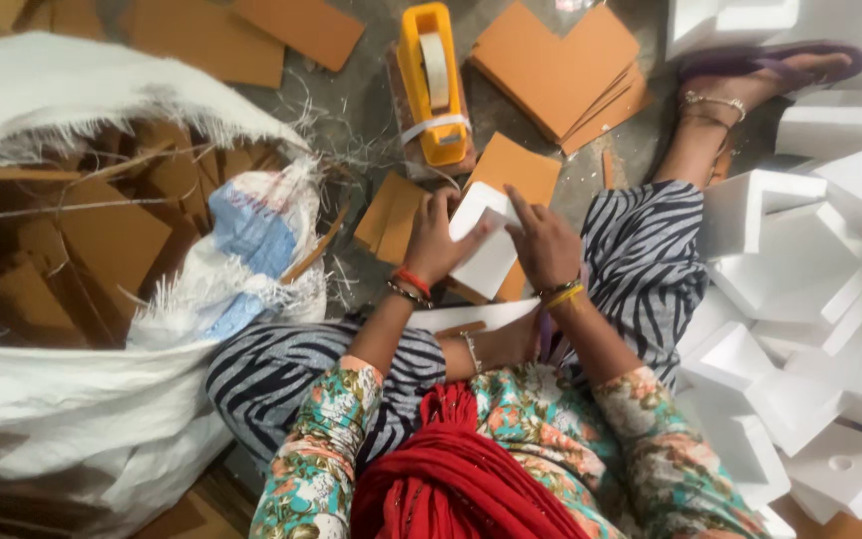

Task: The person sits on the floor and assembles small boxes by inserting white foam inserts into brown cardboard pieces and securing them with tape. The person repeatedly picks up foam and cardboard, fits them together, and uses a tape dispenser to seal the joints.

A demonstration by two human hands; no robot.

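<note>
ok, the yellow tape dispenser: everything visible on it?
The yellow tape dispenser looks like plastic, long and narrow, lying flat on the grey floor pointing away from the person. A roll of pale tape sits in its top slot, and a white strip crosses its near end. It lies beyond both hands, untouched, between brown card pieces.

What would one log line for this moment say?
left hand: holds white foam piece | right hand: on same piece | ahead: yellow tape dispenser | right: foam pile

Large white woven plastic sack (72, 399): left side of the floor, mouth open, frayed rim, filled with brown cardboard pieces. Smaller white woven bag with blue and red print (251, 240): lying against the sack's mouth. No labels, signs or screens.
</note>
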